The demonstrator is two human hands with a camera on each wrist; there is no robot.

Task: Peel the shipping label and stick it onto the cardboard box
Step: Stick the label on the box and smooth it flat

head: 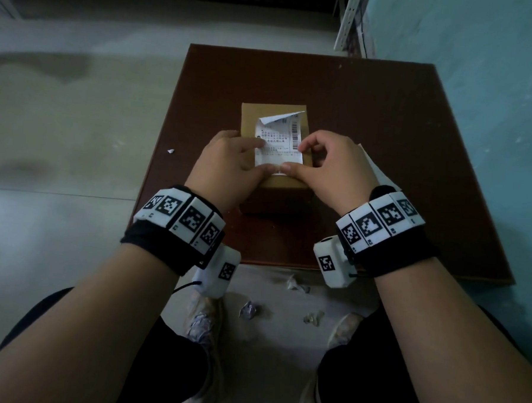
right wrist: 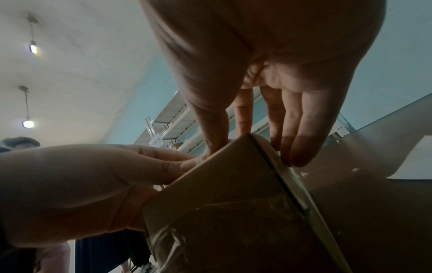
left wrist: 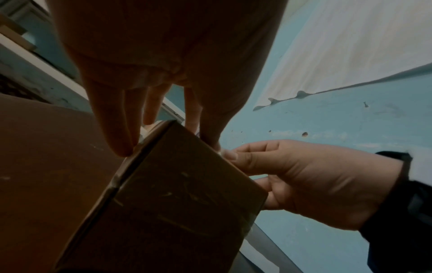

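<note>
Both wrists carry checked bands. White shipping label [head: 278, 143] is laid on top of the cardboard box [head: 285, 184], its far corner curled up. It is pressed down by the left hand [head: 229, 162] and right hand [head: 331, 164], thumbs touching. Brown table [head: 384, 146] lies underneath.

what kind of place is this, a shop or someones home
Probably a parcel station or small stockroom, not a home: a printed shipping label lies on a cardboard box, bare metal shelves with a hanging sign line the blue wall, and the floor is plain concrete.
</note>
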